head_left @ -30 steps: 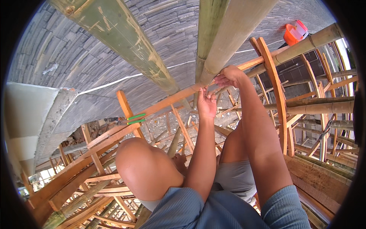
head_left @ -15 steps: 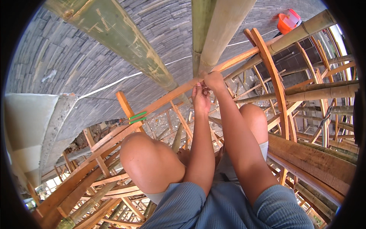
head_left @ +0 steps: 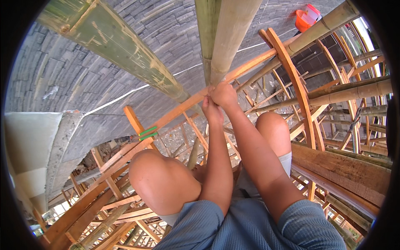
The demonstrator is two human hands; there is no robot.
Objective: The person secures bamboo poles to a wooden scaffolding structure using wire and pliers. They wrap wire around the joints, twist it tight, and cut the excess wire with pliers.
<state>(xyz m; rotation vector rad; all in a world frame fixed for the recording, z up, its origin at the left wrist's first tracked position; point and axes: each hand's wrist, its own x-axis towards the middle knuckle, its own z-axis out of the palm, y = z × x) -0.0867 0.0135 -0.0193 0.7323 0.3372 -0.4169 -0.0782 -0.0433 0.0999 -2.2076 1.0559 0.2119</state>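
My left hand and my right hand are pressed together beside a long wooden batten. Both sets of fingers are closed in a pinch, the right hand just above the left. Whatever they grip is hidden by the fingers. Directly beyond my hands, a pale bamboo pole and a greener bamboo pole come down to the batten. To the left, a thicker green bamboo pole slants down behind it. Bright green strapping sits where an upright wooden piece meets the batten.
A grey stone-clad wall fills the far side, with a concrete ledge at left. Wooden beams and bamboo poles crisscross at right. More framing lies below my bent knees. An orange bucket is at the far right.
The whole view has shifted slightly, so poles and batten sit further left. My hands have drawn closer together, with the left fingers now tucked under the right hand.
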